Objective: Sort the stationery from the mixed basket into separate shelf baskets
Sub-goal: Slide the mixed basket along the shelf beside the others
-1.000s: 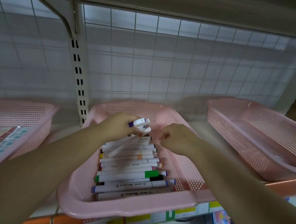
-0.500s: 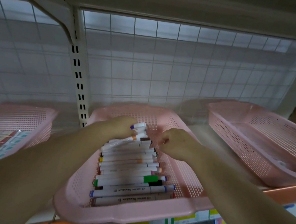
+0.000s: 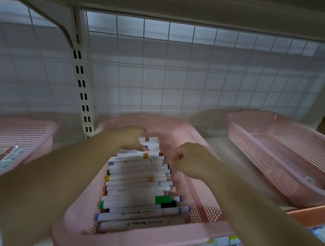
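Observation:
A pink perforated basket [image 3: 142, 242] sits on the shelf in front of me, holding a row of several white markers [image 3: 140, 184] with coloured caps. My left hand [image 3: 130, 137] reaches over the far end of the row, its fingers curled down on the rearmost markers [image 3: 152, 141]. My right hand [image 3: 190, 159] hovers at the row's right side with fingers curled; whether it pinches anything is unclear.
Another pink basket [image 3: 285, 154] stands at the right, nearly bare inside. A third pink basket [image 3: 17, 134] at the left holds flat packets. A white wire grid backs the shelf, with a slotted upright [image 3: 81, 87]. Price labels line the shelf edge.
My left hand lowered the purple-capped marker it held onto the far end of the row. The right hand stayed beside the row. The view shifted slightly.

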Tool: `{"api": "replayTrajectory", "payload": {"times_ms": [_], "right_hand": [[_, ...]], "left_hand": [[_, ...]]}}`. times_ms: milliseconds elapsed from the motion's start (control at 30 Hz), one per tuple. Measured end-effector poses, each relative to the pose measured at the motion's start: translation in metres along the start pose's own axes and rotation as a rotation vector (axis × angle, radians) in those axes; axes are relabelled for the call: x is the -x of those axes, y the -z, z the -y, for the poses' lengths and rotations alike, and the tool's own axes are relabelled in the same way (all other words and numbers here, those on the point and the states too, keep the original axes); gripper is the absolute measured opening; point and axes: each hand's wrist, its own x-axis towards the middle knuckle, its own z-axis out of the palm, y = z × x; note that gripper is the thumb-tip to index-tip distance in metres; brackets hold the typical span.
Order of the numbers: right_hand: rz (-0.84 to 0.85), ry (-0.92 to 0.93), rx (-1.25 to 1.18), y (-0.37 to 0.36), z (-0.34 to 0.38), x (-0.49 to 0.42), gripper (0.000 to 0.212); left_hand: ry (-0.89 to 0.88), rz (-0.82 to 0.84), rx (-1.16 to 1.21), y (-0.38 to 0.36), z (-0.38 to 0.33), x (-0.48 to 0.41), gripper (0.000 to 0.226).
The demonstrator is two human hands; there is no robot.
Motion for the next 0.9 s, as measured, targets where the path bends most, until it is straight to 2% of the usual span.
{"api": "replayTrajectory", "payload": {"times_ms": [133,267,367,500,733,900], "right_hand": [[0.006,0.001,-0.014,0.0,0.001,0.0,0.025],[0.017,0.002,-0.021,0.002,0.002,0.001,0.025],[0.025,-0.01,-0.012,0.002,0.003,0.002,0.025],[0.028,-0.019,-0.006,0.002,0.003,0.002,0.026],[0.021,-0.016,-0.059,0.002,0.002,0.0,0.026],[0.029,-0.024,-0.064,0.003,0.003,0.002,0.029]], "left_hand": [[-0.065,0.061,-0.021,0.003,0.001,0.006,0.049],[-0.067,0.072,-0.113,-0.004,0.004,0.012,0.061],[-0.059,0.044,-0.157,-0.008,0.006,0.013,0.063],[-0.084,-0.02,-0.176,-0.01,0.005,0.01,0.052],[-0.046,-0.06,-0.181,-0.005,0.01,0.008,0.05],[-0.044,-0.12,-0.206,-0.004,0.01,0.008,0.041]]}}
